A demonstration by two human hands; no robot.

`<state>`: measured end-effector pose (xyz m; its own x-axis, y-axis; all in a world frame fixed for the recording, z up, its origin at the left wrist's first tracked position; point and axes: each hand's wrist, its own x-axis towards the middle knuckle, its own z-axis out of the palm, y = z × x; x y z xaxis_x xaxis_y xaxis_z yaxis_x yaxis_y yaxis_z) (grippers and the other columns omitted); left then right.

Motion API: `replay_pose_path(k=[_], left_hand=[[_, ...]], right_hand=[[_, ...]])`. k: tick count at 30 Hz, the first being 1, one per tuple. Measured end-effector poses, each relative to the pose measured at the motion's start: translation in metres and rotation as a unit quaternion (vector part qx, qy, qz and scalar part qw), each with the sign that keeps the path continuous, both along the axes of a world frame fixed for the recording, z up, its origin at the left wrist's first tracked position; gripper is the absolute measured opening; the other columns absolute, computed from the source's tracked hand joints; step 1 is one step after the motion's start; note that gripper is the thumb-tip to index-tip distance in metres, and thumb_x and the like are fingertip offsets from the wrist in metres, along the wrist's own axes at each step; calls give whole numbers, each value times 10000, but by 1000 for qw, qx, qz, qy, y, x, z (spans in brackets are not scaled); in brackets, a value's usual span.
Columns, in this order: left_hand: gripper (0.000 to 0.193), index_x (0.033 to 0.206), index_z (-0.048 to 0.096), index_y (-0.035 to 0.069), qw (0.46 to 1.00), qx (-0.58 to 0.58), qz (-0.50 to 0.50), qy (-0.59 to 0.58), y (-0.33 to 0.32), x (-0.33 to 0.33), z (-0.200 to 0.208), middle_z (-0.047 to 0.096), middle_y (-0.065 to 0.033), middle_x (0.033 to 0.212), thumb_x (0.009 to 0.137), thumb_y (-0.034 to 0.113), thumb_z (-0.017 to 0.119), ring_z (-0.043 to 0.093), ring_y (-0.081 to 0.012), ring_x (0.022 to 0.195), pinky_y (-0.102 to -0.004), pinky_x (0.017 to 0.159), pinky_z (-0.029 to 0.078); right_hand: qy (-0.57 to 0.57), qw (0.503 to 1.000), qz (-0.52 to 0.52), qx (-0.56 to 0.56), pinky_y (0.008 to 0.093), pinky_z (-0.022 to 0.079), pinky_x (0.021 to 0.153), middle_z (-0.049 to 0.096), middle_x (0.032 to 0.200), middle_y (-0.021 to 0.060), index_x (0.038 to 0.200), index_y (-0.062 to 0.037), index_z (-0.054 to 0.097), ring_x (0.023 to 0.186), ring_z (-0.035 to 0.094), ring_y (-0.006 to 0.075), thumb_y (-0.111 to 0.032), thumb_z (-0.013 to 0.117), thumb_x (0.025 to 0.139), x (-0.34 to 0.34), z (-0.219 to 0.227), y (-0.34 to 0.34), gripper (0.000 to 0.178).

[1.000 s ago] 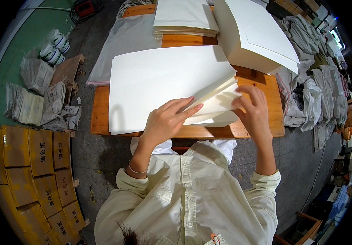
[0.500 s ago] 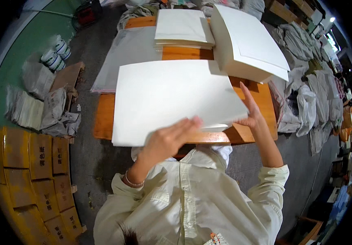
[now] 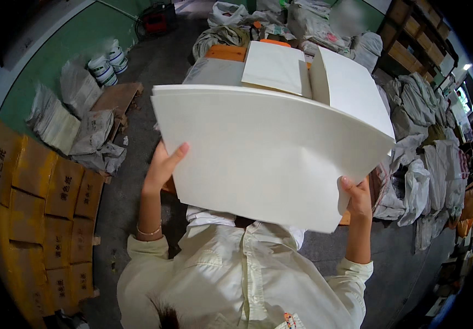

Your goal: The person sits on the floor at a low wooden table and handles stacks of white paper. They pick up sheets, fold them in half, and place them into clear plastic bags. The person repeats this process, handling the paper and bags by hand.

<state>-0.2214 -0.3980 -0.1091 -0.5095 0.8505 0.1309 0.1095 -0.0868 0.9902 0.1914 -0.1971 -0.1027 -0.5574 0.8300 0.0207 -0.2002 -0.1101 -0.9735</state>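
Observation:
I hold a stack of large white paper sheets (image 3: 258, 153) up in front of me, tilted so its broad face is turned my way. My left hand (image 3: 164, 167) grips the left edge with the thumb on the near face. At the lower right edge my right hand (image 3: 357, 194) grips the same stack, thumb in front. The other fingers of both hands are hidden behind the paper. The sheets bow slightly between my hands. Beyond them, a lower pile of white paper (image 3: 276, 66) and a taller pile of white sheets (image 3: 354, 88) rest on the table.
The orange wooden table (image 3: 225, 52) is mostly hidden behind the raised sheets. Taped cartons (image 3: 25, 214) are stacked at the left, near a wooden pallet (image 3: 117, 98) and white buckets (image 3: 103, 70). Grey sacks (image 3: 412, 101) heap along the right side.
The sheets have been lifted off the table and tilted up toward me. My left hand has gone from lying on top to gripping the left edge; my right hand now grips the right edge.

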Motion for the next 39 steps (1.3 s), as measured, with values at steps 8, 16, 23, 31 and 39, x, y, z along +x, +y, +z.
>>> replay_pose_path(k=[8,16,23,31,39], left_hand=[[539,1278,476,-50,975,89,186,-87,39,34,42,568,-142,1217,880,240,692,551,-205,1112,-311,961,427],[560,1274,495,-50,998,50,42,-23,43,23,-18,551,-136,1244,847,244,707,508,-221,1161,-338,1003,368],[666,1326,435,-45,993,72,87,-41,59,5,-27,535,-139,1251,817,274,723,498,-227,1169,-341,1019,351],[772,1349,413,-49,994,71,38,-79,64,-8,-32,508,-162,1289,797,378,742,467,-248,1212,-349,1058,307],[760,1407,361,-33,996,-49,75,-16,61,7,-31,471,-145,1382,856,367,697,408,-255,1291,-344,1087,274]], right_hand=[[64,973,-67,211,260,466,736,597,974,38,1086,8,564,832,563,119,-56,656,850,-21,22,11,262],[0,977,-50,205,309,479,830,621,1045,79,1126,24,567,951,591,151,-108,694,847,-32,-1,38,334],[-42,978,-28,201,345,410,967,536,1256,106,1302,7,463,1171,502,194,-219,732,833,-34,4,39,585],[-3,986,-44,159,330,442,923,572,1184,99,1266,18,498,1095,542,187,-166,696,862,-40,-1,38,486],[-49,988,-54,134,344,447,970,592,1186,97,1233,-3,559,1118,556,204,-75,638,879,-38,-64,55,370]])
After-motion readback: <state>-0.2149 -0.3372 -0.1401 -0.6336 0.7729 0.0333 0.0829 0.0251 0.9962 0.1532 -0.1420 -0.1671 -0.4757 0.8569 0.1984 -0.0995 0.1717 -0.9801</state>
